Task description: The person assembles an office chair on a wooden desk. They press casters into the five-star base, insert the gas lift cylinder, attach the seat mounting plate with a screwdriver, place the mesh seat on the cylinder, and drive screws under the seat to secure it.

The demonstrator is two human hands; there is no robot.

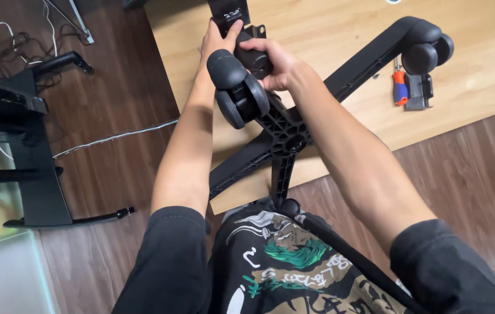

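A black star-shaped chair base [285,136] lies upside down on a light wooden board [329,35], its ribbed underside facing me. My left hand [215,40] grips the far end of one base arm from the left side. My right hand [273,61] is closed over a black caster [254,59] at that same arm end. A second twin-wheel caster [239,93] stands closer to me, just below both hands. Another caster [428,49] sits at the end of the arm reaching to the right.
An orange-handled screwdriver [399,87] and a small grey metal part [419,93] lie on the board near the right caster. A black stand [32,174] with cables [114,138] occupies the dark wooden floor [468,168] at left. A frosted glass surface [3,273] is at bottom left.
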